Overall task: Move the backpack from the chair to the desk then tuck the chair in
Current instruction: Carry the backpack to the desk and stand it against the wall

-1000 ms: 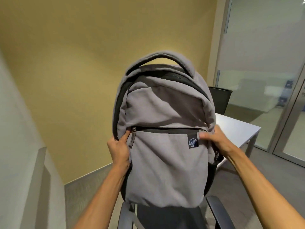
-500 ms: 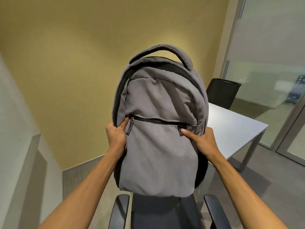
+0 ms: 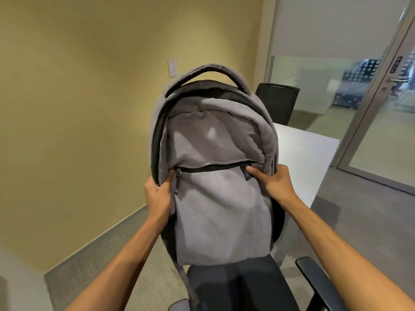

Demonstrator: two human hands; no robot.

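Note:
A grey backpack (image 3: 215, 198) with a black zip and a top handle is held upright in the air, its bottom edge just above the dark seat of the office chair (image 3: 238, 286). My left hand (image 3: 158, 195) grips its left side at the zip pull. My right hand (image 3: 272, 184) grips its right side by the small logo patch. The white desk (image 3: 307, 158) stands behind and to the right of the backpack, partly hidden by it.
A second black chair (image 3: 277, 104) stands at the far side of the desk. A yellow wall with a light switch (image 3: 172, 68) lies ahead and left. Glass partitions and a glass door (image 3: 381, 122) close off the right. The near chair's right armrest (image 3: 318, 283) juts out at lower right.
The backpack stays in both hands and has shifted a little right toward the desk. The view has turned right, showing more of the desk, far chair and glass door.

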